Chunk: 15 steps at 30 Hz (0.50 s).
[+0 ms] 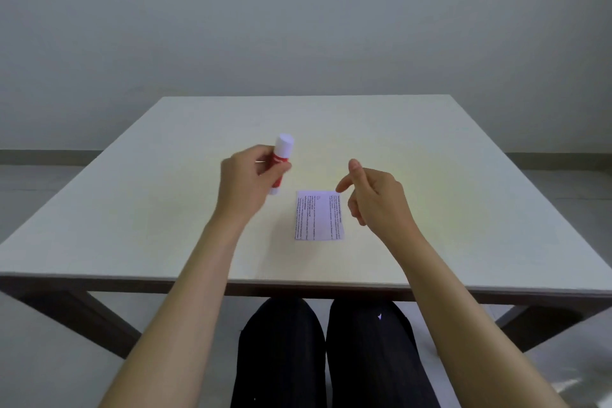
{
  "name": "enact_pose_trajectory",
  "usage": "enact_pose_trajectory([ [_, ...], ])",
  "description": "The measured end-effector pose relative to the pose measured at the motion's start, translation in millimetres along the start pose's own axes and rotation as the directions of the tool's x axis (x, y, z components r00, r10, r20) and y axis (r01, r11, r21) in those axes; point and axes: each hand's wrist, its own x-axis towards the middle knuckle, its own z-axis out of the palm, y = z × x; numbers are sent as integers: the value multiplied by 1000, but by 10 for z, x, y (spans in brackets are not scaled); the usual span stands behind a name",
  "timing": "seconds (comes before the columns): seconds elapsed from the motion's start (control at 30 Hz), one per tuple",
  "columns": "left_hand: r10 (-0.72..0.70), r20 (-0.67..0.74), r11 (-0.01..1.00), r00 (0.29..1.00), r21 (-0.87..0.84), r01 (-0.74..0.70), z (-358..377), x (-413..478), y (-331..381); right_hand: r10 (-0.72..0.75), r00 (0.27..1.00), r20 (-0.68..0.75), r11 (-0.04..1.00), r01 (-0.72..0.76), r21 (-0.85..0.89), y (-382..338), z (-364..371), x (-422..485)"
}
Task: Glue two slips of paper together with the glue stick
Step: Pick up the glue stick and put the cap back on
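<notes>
Head view was recorded from above a pale counter (430, 149), with a plain grey wall behind it. The left hand (243, 180) was held above the counter, left of centre, its fingers (265, 156) closed around the red body of a glue stick (281, 161). The stick was tilted, its white cap pointing up and away, and its white base showing below the hand. The stick was blurred, so the label could not be read.

The right hand (374, 195) was held right of centre, empty, with its fingers loosely spread and partly curled; nothing was gripped. It was seen just beside the right edge of the paper (319, 215), its fingertips near the far right corner; contact could not be determined.

The paper lay flat on the counter between the two hands, printed side up, with lines of text running along its length. Whether it was one slip or two stacked slips could not be told. Dark trousers (331, 358) were seen below the near counter edge.
</notes>
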Motion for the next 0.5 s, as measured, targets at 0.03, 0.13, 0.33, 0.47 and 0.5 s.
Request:
enact_pose_trajectory([
  [0.03, -33, -19, 999, 999, 12, 33, -8, 66, -54, -14, 1000, -9, 1000, 14, 1, 23, -15, -21],
  [0.13, -110, -32, 992, 993, 52, 111, 51, 175, -188, -59, 998, -7, 997, 59, -43, 92, -22, -79],
  [0.33, -177, -52, 983, 983, 41, 179, 166, 220, -384, -37, 995, 93, 992, 48, -115, 241, -11, -166],
  [0.47, -195, -67, 978, 979, 60, 199, 166, 224, -441, -19, 993, 115, 990, 35, -138, 315, -37, -185],
  [0.5, -200, -69, 976, 977, 70, 205, 167, 223, -435, -15, 993, 116, 990, 31, -135, 320, -42, -187],
])
